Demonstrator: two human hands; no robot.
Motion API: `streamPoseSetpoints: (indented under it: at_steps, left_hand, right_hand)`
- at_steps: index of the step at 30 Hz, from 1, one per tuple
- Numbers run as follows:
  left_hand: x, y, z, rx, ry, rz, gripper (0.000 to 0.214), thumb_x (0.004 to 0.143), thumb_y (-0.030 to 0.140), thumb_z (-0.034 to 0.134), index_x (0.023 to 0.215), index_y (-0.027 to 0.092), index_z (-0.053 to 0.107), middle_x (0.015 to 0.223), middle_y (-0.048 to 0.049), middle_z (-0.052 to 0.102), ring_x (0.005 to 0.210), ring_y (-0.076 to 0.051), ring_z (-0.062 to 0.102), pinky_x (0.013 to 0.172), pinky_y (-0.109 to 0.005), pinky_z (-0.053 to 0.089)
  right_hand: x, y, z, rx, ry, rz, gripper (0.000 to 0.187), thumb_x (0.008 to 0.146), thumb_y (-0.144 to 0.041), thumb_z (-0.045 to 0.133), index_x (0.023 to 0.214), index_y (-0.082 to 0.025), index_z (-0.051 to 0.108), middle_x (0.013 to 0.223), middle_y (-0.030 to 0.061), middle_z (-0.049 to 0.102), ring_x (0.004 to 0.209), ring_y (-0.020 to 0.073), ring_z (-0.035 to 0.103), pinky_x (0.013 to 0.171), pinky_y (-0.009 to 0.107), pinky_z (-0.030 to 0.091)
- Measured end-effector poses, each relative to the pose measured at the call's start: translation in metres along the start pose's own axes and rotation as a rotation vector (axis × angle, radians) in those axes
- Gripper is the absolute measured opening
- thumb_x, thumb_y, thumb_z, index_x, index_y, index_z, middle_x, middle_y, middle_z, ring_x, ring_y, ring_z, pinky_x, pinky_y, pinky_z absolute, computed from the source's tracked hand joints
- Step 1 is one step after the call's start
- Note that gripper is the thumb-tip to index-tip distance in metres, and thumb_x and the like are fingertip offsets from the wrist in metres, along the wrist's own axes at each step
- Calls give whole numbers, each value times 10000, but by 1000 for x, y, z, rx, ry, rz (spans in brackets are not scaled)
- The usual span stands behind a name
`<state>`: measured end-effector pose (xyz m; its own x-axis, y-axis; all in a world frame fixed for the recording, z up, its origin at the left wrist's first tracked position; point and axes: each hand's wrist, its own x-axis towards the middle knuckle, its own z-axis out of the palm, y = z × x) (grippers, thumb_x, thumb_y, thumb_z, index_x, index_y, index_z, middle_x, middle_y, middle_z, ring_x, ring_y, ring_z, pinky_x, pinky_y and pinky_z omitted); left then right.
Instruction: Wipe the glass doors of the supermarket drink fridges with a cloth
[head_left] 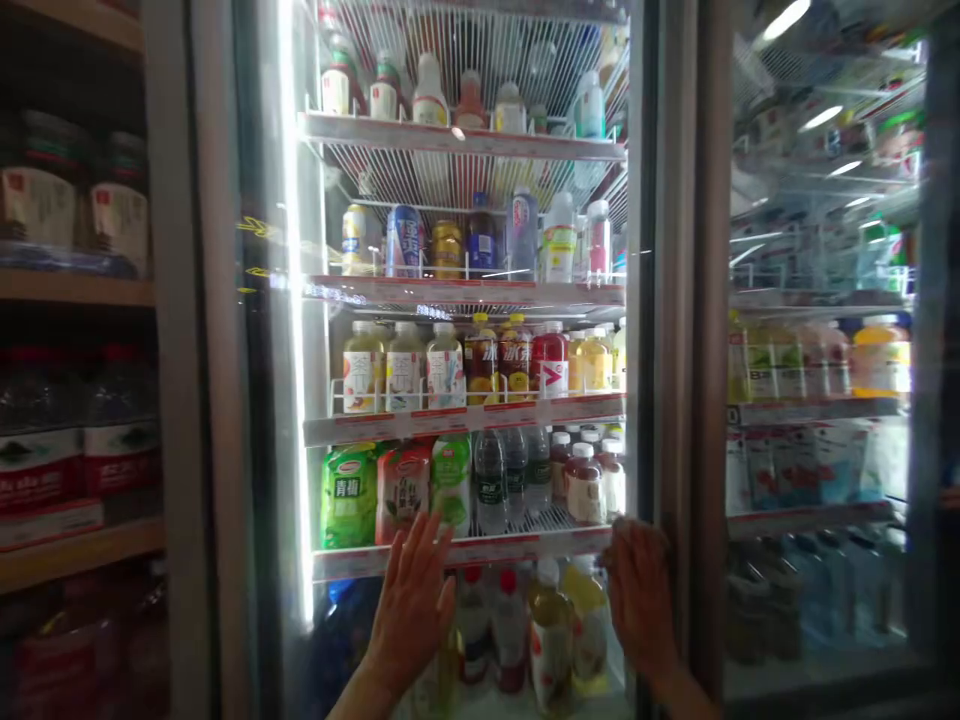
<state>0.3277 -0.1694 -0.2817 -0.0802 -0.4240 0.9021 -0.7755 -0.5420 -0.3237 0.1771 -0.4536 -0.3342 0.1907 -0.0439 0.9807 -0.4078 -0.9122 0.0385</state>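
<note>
In front of me is a glass-door drinks fridge [465,545], lit by a bright strip down its left side. My left hand [411,610] is raised at the glass with its fingers stretched and slightly apart, holding nothing. It overlaps the lower part of the red drink pouch [403,475]; whether the palm touches the glass I cannot tell. Near the right edge of the door, my right hand [641,600] presses a crumpled greyish cloth [654,535] under its fingers. Part of the cloth is hidden by the hand and blurred.
Behind the glass, shelves hold bottles [491,480], cans [403,240] and pouches [349,495]. A metal door frame [709,350] stands on the right, with another fridge [817,520] beyond it. Open shelving [75,287] with dark bottles is at the left.
</note>
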Motion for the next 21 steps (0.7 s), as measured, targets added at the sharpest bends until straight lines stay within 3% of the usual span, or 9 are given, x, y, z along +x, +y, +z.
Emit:
streamPoseSetpoints:
  at_steps: [3,8,11,14,18,19,21]
  left_hand:
    - [-7,1,0,-6,-5,10,578,790,126,446,1356,140,330,1422,-118,355,1369,-247,207,1130,-408,165]
    - [-11,8,4,-57,3,-54,555,797,150,456,1342,139,351,1428,-123,347,1372,-245,200,1134,-413,158]
    - [-18,9,4,-68,-11,-102,546,804,170,458,1340,155,357,1411,-112,380,1366,-241,219,1128,-414,180]
    - [-26,0,0,-17,-44,-92,569,796,146,448,1354,160,338,1408,-112,387,1362,-237,234,1117,-415,211]
    - [-35,-15,-6,37,-75,-101,559,786,134,448,1338,147,359,1385,-125,417,1365,-243,223,1112,-436,210]
    - [-37,-18,-7,43,-77,-110,547,787,137,447,1329,148,371,1382,-125,421,1367,-241,218,1113,-437,205]
    - [-45,-22,-11,64,-81,-124,525,785,139,448,1307,147,398,1378,-124,427,1371,-235,206,1116,-428,193]
  right_hand:
    - [-10,-3,-1,-1,-17,-53,595,905,-191,329,1456,-222,107,1517,60,143,1379,276,169,1035,519,311]
    - [55,-24,3,55,100,-80,655,879,-165,385,1457,-201,79,1517,92,126,1382,294,140,1060,543,250]
    - [41,-51,2,120,-5,-330,642,846,-104,380,1445,-191,167,1510,53,173,1389,248,122,1117,485,151]
    - [22,-71,1,178,-108,-557,599,818,-72,379,1394,-226,323,1459,-2,321,1382,187,166,1144,432,68]
    - [44,-87,4,167,-104,-427,571,804,-88,390,1368,-180,376,1405,78,407,1383,230,160,1116,519,78]
    - [50,-91,5,168,-109,-442,571,801,-83,386,1364,-174,382,1413,79,396,1387,234,143,1114,524,61]
    - [55,-101,5,202,-147,-615,578,787,-61,376,1351,-184,400,1438,36,359,1392,203,119,1129,486,24]
